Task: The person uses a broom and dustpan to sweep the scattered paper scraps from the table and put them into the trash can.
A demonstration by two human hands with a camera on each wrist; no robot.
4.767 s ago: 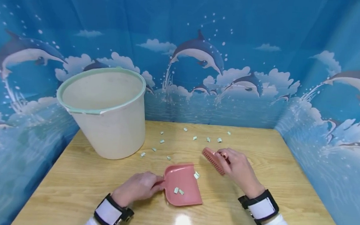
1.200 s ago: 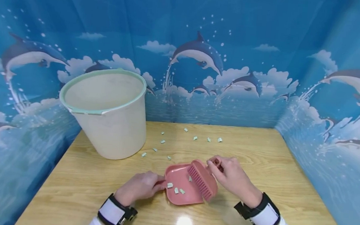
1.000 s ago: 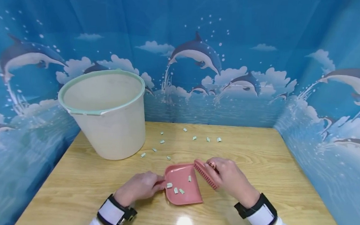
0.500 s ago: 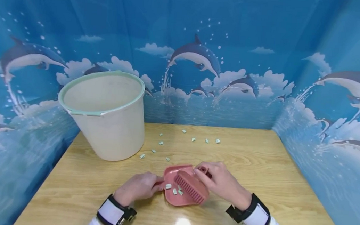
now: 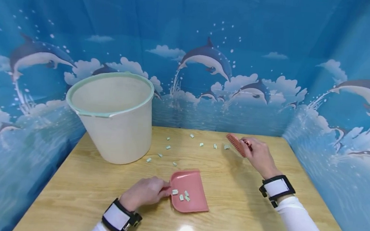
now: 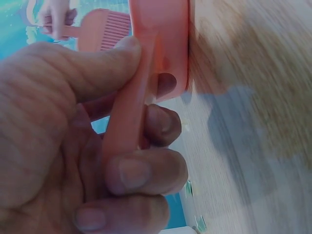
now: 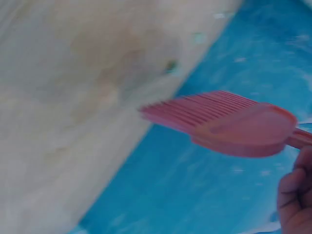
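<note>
My left hand (image 5: pixel 144 193) grips the handle of a pink dustpan (image 5: pixel 188 191) lying flat on the wooden table (image 5: pixel 236 205); three pale green paper scraps (image 5: pixel 181 194) lie in it. The left wrist view shows my fingers (image 6: pixel 136 175) curled round the dustpan handle (image 6: pixel 129 112). My right hand (image 5: pixel 257 152) holds a pink brush (image 5: pixel 236 144) at the far side of the table, just right of a scrap (image 5: pixel 226 146). The right wrist view shows the brush (image 7: pixel 229 124) raised off the wood. Several more paper scraps (image 5: pixel 168 147) lie scattered between brush and bucket.
A large cream bucket (image 5: pixel 115 116) with a green rim stands at the table's far left. A blue dolphin-print curtain (image 5: pixel 205 59) walls the table on three sides. The right table edge (image 5: pixel 327 200) runs close to my right forearm.
My right hand lifted the brush off the dustpan and carried it away to the far right beside the back row of scraps. The left hand and dustpan stayed put.
</note>
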